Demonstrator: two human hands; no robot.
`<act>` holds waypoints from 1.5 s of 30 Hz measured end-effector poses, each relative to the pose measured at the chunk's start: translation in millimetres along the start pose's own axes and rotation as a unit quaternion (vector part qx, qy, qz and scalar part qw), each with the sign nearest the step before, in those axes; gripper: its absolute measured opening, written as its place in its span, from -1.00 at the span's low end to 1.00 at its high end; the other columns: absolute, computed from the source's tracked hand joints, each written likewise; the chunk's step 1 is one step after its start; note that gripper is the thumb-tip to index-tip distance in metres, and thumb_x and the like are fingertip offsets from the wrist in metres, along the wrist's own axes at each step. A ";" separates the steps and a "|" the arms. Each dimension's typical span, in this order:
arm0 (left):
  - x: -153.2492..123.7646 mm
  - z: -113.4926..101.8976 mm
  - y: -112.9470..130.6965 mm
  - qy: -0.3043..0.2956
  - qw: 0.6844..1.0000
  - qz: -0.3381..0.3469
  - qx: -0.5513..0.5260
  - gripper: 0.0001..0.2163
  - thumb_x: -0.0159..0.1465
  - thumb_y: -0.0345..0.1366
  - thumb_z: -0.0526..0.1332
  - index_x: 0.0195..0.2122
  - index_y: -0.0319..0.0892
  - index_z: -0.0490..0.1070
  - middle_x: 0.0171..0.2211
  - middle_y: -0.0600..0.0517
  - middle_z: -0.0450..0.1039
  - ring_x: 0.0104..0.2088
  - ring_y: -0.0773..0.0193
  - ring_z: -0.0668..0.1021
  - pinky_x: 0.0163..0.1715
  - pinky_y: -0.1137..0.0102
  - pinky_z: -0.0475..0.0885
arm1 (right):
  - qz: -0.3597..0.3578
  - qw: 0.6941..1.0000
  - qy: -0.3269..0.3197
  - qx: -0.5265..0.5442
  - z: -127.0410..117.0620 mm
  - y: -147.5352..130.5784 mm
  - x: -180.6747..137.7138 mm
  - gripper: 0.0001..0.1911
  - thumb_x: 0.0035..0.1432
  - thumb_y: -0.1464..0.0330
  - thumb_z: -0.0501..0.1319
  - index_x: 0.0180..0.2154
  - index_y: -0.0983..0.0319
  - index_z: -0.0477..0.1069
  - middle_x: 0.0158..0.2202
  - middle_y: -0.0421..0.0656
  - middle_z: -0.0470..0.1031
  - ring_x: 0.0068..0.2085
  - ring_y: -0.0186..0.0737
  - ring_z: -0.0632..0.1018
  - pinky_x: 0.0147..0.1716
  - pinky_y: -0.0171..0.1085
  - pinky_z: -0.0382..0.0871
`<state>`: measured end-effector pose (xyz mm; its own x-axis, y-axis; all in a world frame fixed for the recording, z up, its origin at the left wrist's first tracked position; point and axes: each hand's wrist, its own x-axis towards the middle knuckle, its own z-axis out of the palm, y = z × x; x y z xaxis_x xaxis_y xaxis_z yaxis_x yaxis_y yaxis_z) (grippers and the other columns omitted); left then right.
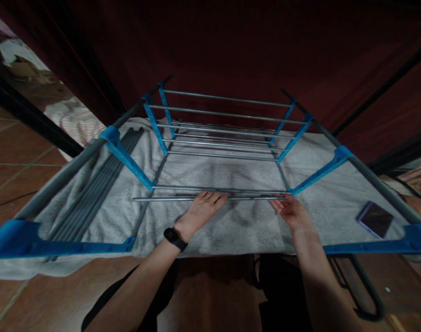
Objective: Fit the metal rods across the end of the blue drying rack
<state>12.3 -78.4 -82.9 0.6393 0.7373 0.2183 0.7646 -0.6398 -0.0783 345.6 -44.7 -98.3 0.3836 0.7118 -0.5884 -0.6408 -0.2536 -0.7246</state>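
Observation:
My left hand, with a black watch on its wrist, curls its fingers over the middle of a thin metal tube. The fingers of my right hand are closed at the same tube's right end, beside a blue plastic bracket. The tube's left end is free and lies in front of another crossbar. Around both hands stands a rack frame of grey side poles and blue brackets. Several metal crossbars join its far brackets. My right fingertips partly hide the tube's end.
A grey towel lies beneath the frame. Several grey tubes are bundled on its left side. A phone rests at the right. Behind hangs a dark red curtain. Brown floor tiles show at the left.

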 end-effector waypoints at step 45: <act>-1.9 8.1 -10.5 0.021 0.999 -0.009 -0.037 -0.61 0.38 -0.50 0.13 0.20 -0.11 0.35 -0.08 -0.04 0.54 -0.12 0.16 0.59 -0.04 0.23 0.45 | -0.049 0.998 -0.023 0.004 -6.1 7.2 8.2 -0.78 0.30 0.56 0.10 -0.35 0.20 0.41 -0.43 -0.21 0.56 -0.38 -0.33 0.62 -0.23 -0.27 0.66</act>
<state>3.7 -71.4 -90.3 0.6201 0.7405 0.2591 0.7671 -0.6415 -0.0027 348.2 -44.7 -110.5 0.4137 0.7631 -0.4965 -0.6068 -0.1754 -0.7752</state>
